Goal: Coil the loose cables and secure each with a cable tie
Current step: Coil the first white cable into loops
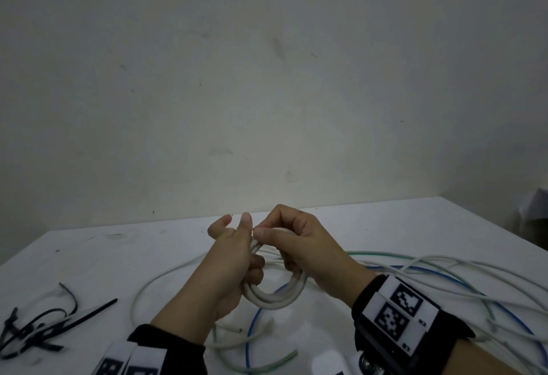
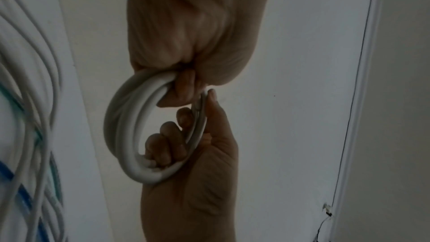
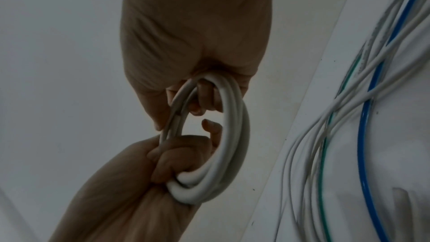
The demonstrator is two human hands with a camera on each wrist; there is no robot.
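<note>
A small coil of white cable is held up over the table between both hands. My left hand grips its near left side with the lower fingers curled round the strands, while thumb and forefinger stick out. My right hand holds the far right side, thumb pressed on the strands at the top. The left wrist view shows the coil with the left hand above and the right hand below. The right wrist view shows the coil, right hand and left hand.
Several black cable ties lie in a heap at the near left of the white table. Loose white, green and blue cables sprawl over the right half, and a blue cable curves under the hands. A wall stands behind.
</note>
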